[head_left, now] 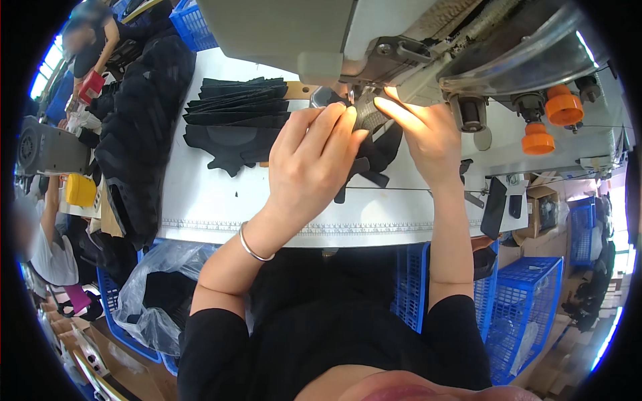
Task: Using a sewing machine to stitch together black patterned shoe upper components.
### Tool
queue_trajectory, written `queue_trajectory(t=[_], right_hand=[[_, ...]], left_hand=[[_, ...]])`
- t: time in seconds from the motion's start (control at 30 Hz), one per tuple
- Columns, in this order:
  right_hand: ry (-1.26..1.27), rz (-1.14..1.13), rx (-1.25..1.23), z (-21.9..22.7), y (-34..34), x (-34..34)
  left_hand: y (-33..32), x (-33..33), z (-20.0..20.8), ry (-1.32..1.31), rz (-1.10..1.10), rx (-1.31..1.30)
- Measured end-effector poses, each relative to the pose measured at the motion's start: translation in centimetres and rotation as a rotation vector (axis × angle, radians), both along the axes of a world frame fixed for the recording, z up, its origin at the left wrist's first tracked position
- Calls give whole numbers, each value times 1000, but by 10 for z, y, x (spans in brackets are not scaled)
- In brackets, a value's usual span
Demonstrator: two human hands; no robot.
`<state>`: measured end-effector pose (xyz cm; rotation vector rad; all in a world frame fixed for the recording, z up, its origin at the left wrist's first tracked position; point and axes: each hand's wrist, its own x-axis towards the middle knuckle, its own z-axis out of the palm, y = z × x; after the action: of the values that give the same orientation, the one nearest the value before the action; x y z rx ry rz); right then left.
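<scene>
A sewing machine overhangs the white table, its presser foot and needle lit by a lamp. Under it lies a black fabric piece with a grey mesh part beside the needle. My left hand is closed at the piece's left edge, fingertips together close to the needle. From the right, my right hand reaches in with fingers stretched out and apart, their tips by the mesh part. My fingers hide some of the piece.
Left of my hands lies a fanned stack of black cut pieces. A ruler strip runs along the table's front edge. Dark material is heaped at left. Blue crates stand below right; orange knobs hang at right. Other people are at far left.
</scene>
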<state>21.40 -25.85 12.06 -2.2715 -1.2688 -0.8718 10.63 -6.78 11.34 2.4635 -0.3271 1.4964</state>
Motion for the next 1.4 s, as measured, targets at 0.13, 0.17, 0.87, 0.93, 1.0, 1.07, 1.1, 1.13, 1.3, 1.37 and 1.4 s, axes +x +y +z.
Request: queue_trajectory(t=[0.13,0.17,0.87,0.93,1.0,1.07,1.1,1.13,1.3,1.37,1.4], right_hand=[[-57,-16,90,1,-1,-42],[105,50,183,-1,-2,-56],[1227,344,669,-33,11,-82],[1217,348,664,-32,12,-82],[1180,325,642,-26,12,-82],[1135,307,616,-23,13,-84],[1129,281,611,-25,12,-86],[1122,256,606,-27,12,-87],[1048,230,587,-30,12,-89],[1048,227,586,-31,15,-89],[1046,222,594,-30,15,-90]], left_hand=[[27,-13,12,159,-148,118],[35,-17,17,257,-164,150],[56,23,-14,-155,-499,257],[57,24,-12,-165,-489,284],[58,25,-11,-182,-474,312],[59,23,-10,-201,-473,406],[57,22,-10,-184,-483,400],[57,22,-10,-198,-473,398],[56,21,-8,-201,-486,392],[57,21,-10,-198,-481,383],[57,21,-9,-200,-484,376]])
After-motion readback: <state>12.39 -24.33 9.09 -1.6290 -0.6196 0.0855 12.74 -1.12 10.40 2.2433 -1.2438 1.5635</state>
